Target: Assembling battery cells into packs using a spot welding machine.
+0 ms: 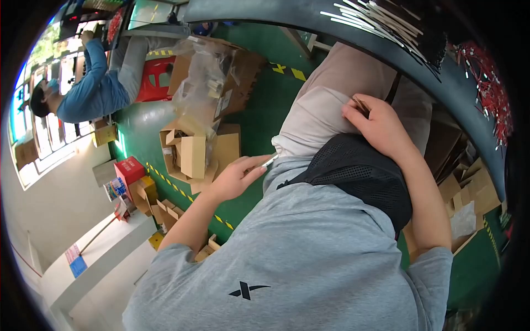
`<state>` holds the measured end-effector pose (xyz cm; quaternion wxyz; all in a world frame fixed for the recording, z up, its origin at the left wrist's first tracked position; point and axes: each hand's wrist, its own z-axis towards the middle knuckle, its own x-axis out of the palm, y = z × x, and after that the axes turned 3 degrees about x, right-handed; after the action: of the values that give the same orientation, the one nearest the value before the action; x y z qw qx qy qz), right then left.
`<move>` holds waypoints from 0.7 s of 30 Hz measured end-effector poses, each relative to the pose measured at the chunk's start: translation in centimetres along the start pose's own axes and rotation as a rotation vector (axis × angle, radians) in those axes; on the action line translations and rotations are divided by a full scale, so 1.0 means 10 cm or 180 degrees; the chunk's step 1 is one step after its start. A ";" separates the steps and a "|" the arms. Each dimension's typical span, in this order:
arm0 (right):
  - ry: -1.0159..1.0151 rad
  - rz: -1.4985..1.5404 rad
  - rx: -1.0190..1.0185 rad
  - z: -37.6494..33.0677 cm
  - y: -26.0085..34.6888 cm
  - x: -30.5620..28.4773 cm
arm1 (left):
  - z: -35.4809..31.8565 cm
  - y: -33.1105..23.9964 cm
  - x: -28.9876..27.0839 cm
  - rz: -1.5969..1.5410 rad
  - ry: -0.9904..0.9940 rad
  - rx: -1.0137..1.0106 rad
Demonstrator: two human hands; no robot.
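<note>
Seemingly mid-handling, the left hand [234,179] pinches a stick [270,160] left of the mesh [359,171], the right hand [382,122] apparently a strip [361,105] beyond it; moving either calls for steadiness.

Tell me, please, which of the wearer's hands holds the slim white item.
The left hand pinches the white item between its fingers; the right hand holds a brown item instead.
</note>
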<state>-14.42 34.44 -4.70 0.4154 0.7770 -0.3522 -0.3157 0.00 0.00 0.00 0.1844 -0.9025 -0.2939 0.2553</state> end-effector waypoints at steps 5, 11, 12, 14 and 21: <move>-0.0116 -0.0078 -0.0368 -0.01 -0.08 -0.02 | 0.29 -0.07 0.14 -0.0035 -0.0915 0.1295; -0.0111 -0.0084 -0.0432 -0.01 -0.06 0.07 | 0.57 0.09 0.37 -0.0931 -0.1262 0.0629; -0.0112 -0.0063 -0.0397 -0.03 -0.04 0.07 | 0.62 0.08 0.38 -0.1123 -0.1297 0.0209; -0.0086 0.0013 -0.0360 -0.03 -0.04 0.08 | 0.73 0.11 0.35 -0.1113 -0.1132 -0.0030; 0.0064 0.0197 -0.0284 -0.06 0.01 0.02 | 0.37 -0.31 -0.08 -0.1912 0.0065 0.0295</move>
<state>-13.87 34.53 -4.42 0.4626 0.7496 -0.3574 -0.3103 -4.01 2.60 -1.19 0.2955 -0.7683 -0.5338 0.1934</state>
